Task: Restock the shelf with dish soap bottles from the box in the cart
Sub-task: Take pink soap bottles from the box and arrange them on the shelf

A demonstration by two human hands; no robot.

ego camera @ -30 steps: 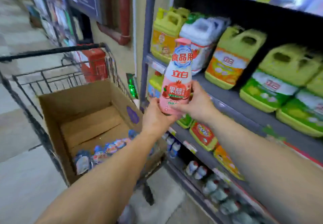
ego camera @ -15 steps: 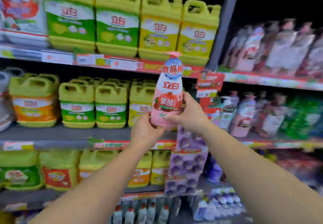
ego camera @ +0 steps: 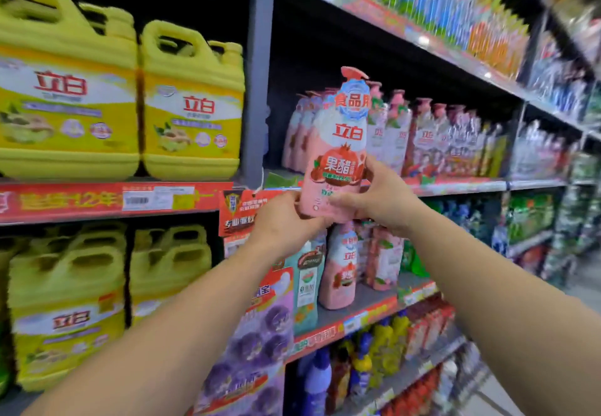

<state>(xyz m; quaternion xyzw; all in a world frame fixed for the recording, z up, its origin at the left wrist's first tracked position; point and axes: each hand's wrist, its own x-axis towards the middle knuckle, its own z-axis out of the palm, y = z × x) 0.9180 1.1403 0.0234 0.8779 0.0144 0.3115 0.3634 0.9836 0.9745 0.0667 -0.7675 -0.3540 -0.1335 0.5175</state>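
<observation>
one pink plastic pump-top dish soap bottle (ego camera: 341,155) is gripped upright at its base by the left hand (ego camera: 286,224) and right hand (ego camera: 377,201), fingers curled round it, matching bottles (ego camera: 396,129) shelved at two o'clock.

We see two bare arms with no sleeves on them. Each arm ends in a bare hand: the left hand (ego camera: 282,224) and the right hand (ego camera: 379,199). We see no rings, watch or gloves.

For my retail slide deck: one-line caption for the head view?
Both hands, left hand and right hand, hold a pink dish soap bottle upright before matching shelved bottles.
</observation>
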